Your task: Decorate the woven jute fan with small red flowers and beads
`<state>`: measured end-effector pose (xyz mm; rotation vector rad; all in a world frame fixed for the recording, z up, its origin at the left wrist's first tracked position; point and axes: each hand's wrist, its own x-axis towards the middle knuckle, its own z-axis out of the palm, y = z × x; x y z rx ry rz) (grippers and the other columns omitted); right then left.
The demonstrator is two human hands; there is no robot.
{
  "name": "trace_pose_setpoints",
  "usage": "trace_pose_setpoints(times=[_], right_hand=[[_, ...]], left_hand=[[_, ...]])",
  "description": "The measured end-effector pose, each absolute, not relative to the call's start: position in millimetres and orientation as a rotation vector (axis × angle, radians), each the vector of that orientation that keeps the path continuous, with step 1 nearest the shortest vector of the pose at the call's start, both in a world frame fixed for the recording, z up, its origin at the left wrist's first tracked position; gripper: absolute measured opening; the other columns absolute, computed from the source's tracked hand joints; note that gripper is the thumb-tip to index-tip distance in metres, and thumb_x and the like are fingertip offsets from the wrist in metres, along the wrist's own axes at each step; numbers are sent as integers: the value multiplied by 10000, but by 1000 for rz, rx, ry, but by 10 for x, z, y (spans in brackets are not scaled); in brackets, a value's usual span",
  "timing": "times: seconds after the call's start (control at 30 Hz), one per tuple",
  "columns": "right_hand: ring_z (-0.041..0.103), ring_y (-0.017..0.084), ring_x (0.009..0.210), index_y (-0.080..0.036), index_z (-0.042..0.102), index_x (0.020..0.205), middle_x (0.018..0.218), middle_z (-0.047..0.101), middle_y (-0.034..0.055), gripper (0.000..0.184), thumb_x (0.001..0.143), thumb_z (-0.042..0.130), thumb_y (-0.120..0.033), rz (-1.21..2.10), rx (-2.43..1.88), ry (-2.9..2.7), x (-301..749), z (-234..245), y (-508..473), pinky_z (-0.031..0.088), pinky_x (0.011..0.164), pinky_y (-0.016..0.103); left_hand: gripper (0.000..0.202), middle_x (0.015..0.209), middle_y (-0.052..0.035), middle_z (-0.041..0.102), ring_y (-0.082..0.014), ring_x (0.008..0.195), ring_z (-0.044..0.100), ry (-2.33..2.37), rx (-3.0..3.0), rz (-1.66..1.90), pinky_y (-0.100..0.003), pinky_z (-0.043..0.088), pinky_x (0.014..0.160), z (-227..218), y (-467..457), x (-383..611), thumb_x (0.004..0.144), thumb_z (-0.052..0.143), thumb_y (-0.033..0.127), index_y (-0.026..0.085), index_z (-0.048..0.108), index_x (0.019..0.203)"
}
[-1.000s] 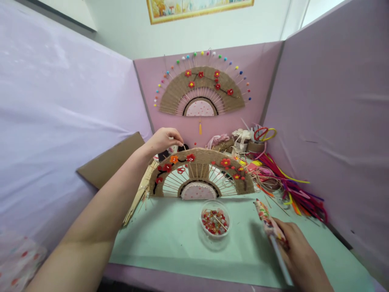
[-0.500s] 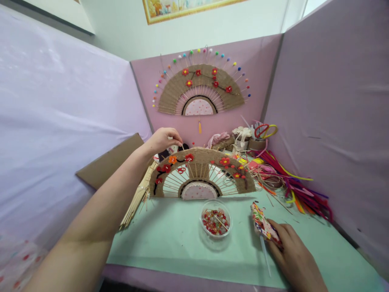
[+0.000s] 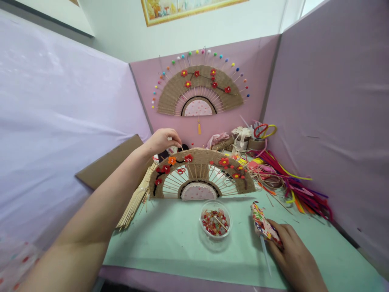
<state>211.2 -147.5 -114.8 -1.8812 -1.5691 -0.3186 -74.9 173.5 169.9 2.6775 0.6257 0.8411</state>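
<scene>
A woven fan (image 3: pixel 199 156) with red and orange flowers stands upright on the table. My left hand (image 3: pixel 165 140) reaches over its upper left edge, thumb and fingertips pinched on the thin end of a fan stick (image 3: pixel 181 147). Whether a bead is hidden in that pinch I cannot tell. One red bead (image 3: pixel 192 144) shows just above the rim, right of these fingers. Low on the right, my right hand (image 3: pixel 291 249) is wrapped round a flower-patterned glue gun (image 3: pixel 263 224), from which a pale glue stick (image 3: pixel 266 255) sticks out. A clear cup (image 3: pixel 230 227) of mixed beads stands before the fan.
A similar fan (image 3: pixel 200 79) with coloured beads round its edge hangs on the pink back panel. Thin sticks (image 3: pixel 133 205) lie at left beside a brown board (image 3: pixel 106 164). Bright pipe cleaners (image 3: pixel 304 194), scissors (image 3: pixel 264 130) and fibre bundles (image 3: pixel 223 142) crowd the right side.
The view has shifted very slightly. My left hand stays pinched at the fan's top edge, and my right hand keeps the glue gun in the same spot.
</scene>
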Motion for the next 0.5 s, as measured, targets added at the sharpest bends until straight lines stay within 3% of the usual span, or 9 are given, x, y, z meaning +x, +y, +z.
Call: trace_pose_setpoints(times=[0.37, 0.5], right_hand=[[683, 182, 798, -184, 540, 1170, 959, 635, 61, 326, 939, 393, -361, -370, -1879, -1574, 2094, -1120, -1484, 537, 672, 281], [682, 186, 805, -184, 539, 1165, 964, 634, 65, 321, 938, 393, -359, -374, -1876, -1574, 2104, -1124, -1488, 540, 673, 285]], left_hand=[[178, 719, -19, 696, -159, 693, 636, 651, 2663, 834, -287, 481, 731, 1729, 1680, -739, 674, 725, 368, 191, 723, 657], [244, 790, -31, 731, -179, 754, 658, 781, 2518, 838, -303, 503, 763, 1710, 1714, -814, 690, 710, 406, 178, 746, 768]])
